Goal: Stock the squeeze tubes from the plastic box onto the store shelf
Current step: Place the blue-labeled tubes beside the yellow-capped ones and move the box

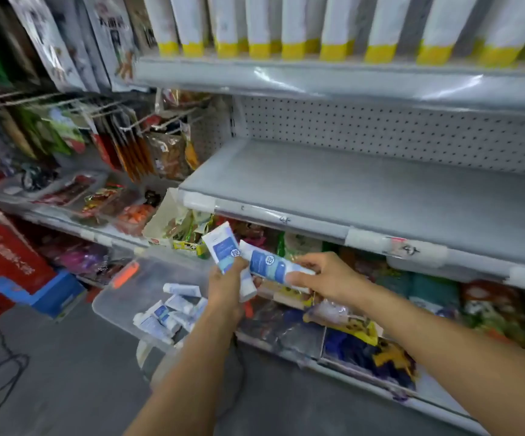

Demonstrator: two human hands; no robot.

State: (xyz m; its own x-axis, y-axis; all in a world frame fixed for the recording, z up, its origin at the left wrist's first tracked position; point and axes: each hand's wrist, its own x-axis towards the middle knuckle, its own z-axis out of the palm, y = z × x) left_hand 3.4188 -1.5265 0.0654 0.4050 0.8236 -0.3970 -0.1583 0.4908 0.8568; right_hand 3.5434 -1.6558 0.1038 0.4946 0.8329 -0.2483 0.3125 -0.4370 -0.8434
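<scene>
My left hand (226, 286) grips an upright white-and-blue squeeze tube (222, 247) in front of the shelving. My right hand (324, 276) pinches a second tube (270, 264) that lies tilted, its crimped end beside the first tube. Below and to the left stands the clear plastic box (129, 297), holding several more tubes (168, 313) in a loose pile. The bare grey store shelf (365, 184) runs just above both hands, with a pegboard back.
The shelf above (317, 77) holds a row of white-and-yellow tubes (292, 26). Snack bags (365, 335) fill the shelves beneath my hands. Hanging packets (66, 127) and trays crowd the left bay. A red-and-blue crate (18, 265) and a black cable (0, 379) lie on the floor.
</scene>
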